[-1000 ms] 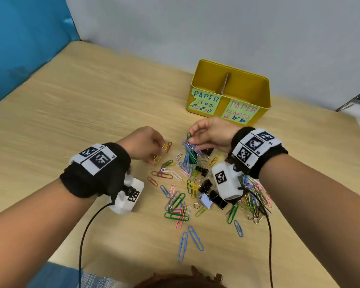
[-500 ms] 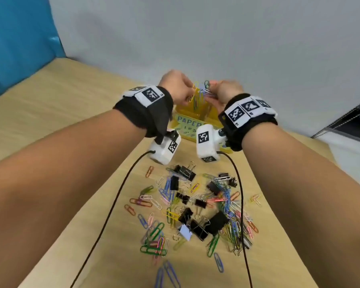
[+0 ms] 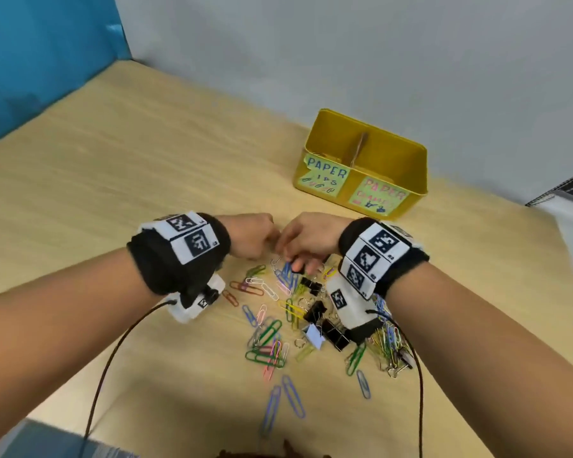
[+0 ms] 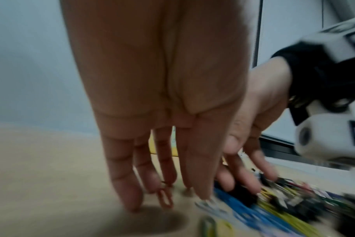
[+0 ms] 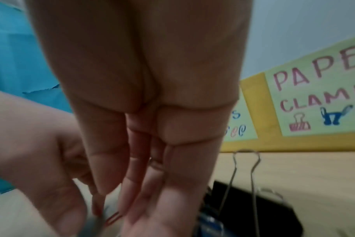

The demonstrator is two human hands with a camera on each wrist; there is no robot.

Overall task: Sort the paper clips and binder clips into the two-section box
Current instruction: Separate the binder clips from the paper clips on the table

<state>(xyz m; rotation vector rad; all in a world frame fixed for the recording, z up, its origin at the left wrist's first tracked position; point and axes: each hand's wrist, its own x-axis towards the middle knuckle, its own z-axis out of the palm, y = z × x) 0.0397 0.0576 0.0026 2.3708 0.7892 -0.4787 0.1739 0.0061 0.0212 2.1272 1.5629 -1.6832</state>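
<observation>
A: What is shown from the head?
B: Both hands, left hand and right hand, are lowered onto the clip pile on the tabletop; the yellow box stands beyond.

A: And the wrists?
B: Left grip: fingers spread straight, an orange paper clip beneath. Right grip: straight, a black binder clip beside.

Colours on my bench

I see a yellow box with pale green labels, lettered blue and pink; black binder clips among green, blue, pink, red and yellow paper clips; black wristbands carrying black-and-white square markers; tan woodgrain table.
</observation>
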